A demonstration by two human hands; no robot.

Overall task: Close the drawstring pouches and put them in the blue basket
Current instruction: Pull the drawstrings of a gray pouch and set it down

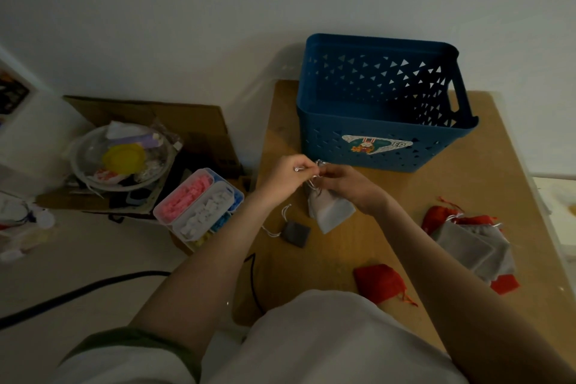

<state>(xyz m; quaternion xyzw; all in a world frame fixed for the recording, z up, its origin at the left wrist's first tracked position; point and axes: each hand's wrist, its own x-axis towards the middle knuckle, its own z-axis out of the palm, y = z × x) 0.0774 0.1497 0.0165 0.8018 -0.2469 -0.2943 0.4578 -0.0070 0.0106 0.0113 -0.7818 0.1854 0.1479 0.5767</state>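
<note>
Item 1, one pale grey fabric drawstring pouch (pixel 331 212): I see it held just in front of the blue plastic basket with triangle cut-outs (pixel 386 125), its gathered neck up between both hands; whether its lower corner touches the wooden table (pixel 339 256) I cannot tell
- left hand (pixel 286 176): fingers curled, pinching the pouch's white cord, drawn out leftward
- right hand (pixel 352 183): fingers curled round the pouch's neck and cord

Item 2, one small dark grey square pouch (pixel 296 234): flat on the table, nearer me than the basket's front-left corner, white cords loose, close to the table's left edge

Item 3, one red fabric pouch (pixel 378 282): alone, well in front of the basket

Item 4, one heap of flat grey and red pouches (pixel 467 243): front-right of the basket, near the table's right edge; I count at least three red pieces, but overlap hides the grey total

Room: bare wood runs from the basket's front wall to Item 3

Off the table, front-left of the basket: one clear compartment box of pink, white, blue and yellow pieces (pixel 199 207)
</note>
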